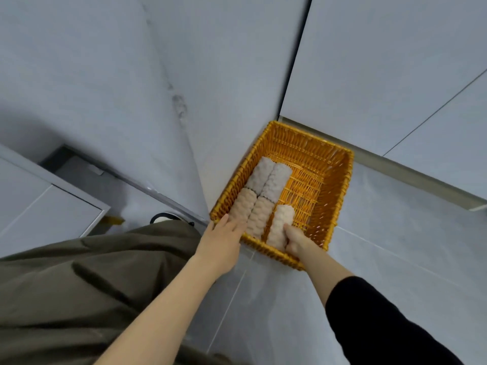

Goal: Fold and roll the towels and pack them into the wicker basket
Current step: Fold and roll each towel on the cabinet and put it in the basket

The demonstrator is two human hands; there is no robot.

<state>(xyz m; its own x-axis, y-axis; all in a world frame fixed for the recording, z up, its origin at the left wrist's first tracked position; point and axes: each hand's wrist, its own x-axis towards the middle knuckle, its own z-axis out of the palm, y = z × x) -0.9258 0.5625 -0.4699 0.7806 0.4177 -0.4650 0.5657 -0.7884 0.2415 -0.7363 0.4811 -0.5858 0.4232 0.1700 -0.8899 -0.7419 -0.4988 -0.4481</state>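
Left hand [224, 239] is flat and relaxed with the fingers straight, reaching over the near rim of the wicker basket [342, 193], fingertips lying on the near end of the left beige roll [241, 206]. Right hand [296, 239] is curled round the near end of a pale cream roll [280, 225], so it's got a proper grip on that one. The cream roll lies lengthwise in the basket, just beside the second beige roll [259, 217], with its gripped end up by the near rim. Can't tell if it's fully down on the bottom or a bit lifted. Behind the two beige ones sit two grey rolls [259, 172], side by side and end to end with the beige pair, all packed along the left wall of the basket. The woven bottom shows to the right of the rolls. The basket itself stands on the grey tiled floor [395, 246], tucked into a corner against pale grey wall panels [369, 75]. Right arm has a black sleeve [382, 325], left forearm is bare, and olive trousers [92, 285] fill the lower left, with a bit of a shoe [163, 217] poking out.
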